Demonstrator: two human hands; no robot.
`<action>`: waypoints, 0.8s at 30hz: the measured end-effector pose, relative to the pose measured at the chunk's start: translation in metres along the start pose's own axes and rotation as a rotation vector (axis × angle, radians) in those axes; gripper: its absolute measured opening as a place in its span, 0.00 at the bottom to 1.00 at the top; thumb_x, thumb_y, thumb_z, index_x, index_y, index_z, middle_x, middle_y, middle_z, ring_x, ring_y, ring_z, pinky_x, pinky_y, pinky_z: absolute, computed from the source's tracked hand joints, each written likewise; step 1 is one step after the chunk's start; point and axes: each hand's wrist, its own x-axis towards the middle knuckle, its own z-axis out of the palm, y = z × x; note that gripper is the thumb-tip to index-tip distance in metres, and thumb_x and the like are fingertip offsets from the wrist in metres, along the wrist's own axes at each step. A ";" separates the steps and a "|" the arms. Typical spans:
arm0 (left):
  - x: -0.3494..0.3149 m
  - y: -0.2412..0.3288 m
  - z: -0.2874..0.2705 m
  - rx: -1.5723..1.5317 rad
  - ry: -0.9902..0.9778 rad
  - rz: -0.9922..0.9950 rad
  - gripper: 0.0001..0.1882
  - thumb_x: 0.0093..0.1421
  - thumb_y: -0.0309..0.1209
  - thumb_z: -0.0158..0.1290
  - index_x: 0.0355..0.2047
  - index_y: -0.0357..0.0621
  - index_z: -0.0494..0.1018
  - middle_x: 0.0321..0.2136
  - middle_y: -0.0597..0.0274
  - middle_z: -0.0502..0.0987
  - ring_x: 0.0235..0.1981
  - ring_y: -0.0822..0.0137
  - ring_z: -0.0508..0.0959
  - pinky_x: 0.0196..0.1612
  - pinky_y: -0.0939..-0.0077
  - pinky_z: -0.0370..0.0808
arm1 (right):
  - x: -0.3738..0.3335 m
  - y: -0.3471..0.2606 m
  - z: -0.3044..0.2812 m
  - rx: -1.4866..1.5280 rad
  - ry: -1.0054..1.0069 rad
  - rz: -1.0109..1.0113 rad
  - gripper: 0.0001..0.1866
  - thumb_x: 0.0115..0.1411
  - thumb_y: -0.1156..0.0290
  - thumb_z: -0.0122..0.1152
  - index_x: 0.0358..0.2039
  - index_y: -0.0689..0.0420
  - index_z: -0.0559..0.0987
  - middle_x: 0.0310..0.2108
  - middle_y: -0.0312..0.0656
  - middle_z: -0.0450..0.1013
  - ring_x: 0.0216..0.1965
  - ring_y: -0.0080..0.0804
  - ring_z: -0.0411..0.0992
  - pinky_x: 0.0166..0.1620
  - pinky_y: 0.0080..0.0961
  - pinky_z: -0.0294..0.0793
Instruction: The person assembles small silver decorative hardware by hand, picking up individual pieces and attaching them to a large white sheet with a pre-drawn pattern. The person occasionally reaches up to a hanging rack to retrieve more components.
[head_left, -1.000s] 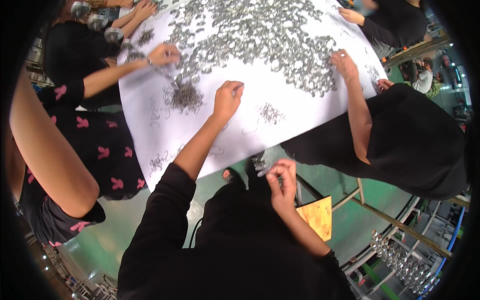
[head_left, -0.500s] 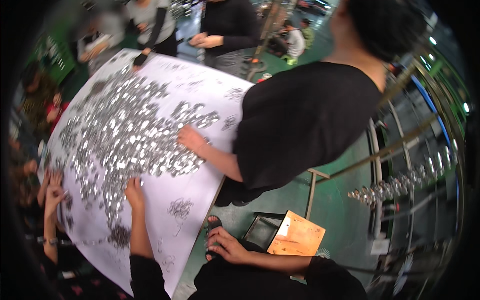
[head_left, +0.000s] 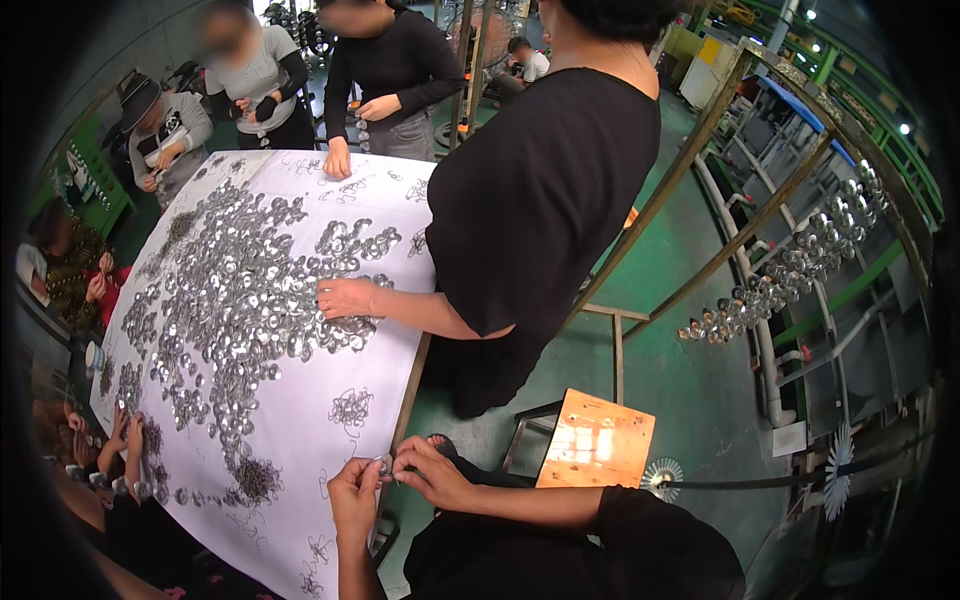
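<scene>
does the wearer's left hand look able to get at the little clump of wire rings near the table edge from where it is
Probably yes. The left hand is at the table edge, pinching a small metal piece with the right hand. The wire rings lie just beyond on bare white cloth, nothing between, though both hands are busy.

The view has swung further right, so the white table now lies at the left. The left hand, on the sheet a second ago, has come back to the table's near edge and joined the right hand on a small metal ring.
</scene>
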 end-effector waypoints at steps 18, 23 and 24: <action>-0.078 -0.015 -0.002 -0.134 0.157 -0.075 0.05 0.58 0.21 0.52 0.34 0.31 0.74 0.26 0.60 0.78 0.30 0.74 0.78 0.32 0.83 0.74 | -0.036 -0.017 0.028 -0.081 0.034 -0.109 0.05 0.57 0.71 0.56 0.31 0.57 0.72 0.38 0.46 0.64 0.38 0.44 0.68 0.40 0.31 0.69; -0.093 -0.013 0.001 0.127 0.247 -0.077 0.09 0.55 0.22 0.56 0.38 0.33 0.75 0.30 0.57 0.80 0.31 0.74 0.79 0.34 0.80 0.75 | -0.050 0.003 0.039 -0.048 -0.007 -0.046 0.04 0.54 0.77 0.59 0.31 0.58 0.74 0.37 0.46 0.64 0.41 0.44 0.66 0.52 0.35 0.64; -0.095 -0.019 0.001 0.207 0.287 -0.014 0.09 0.54 0.22 0.56 0.37 0.34 0.75 0.29 0.56 0.80 0.29 0.72 0.80 0.33 0.79 0.75 | -0.049 0.005 0.039 -0.008 -0.079 -0.022 0.05 0.54 0.77 0.59 0.31 0.58 0.74 0.37 0.46 0.64 0.42 0.45 0.65 0.54 0.36 0.62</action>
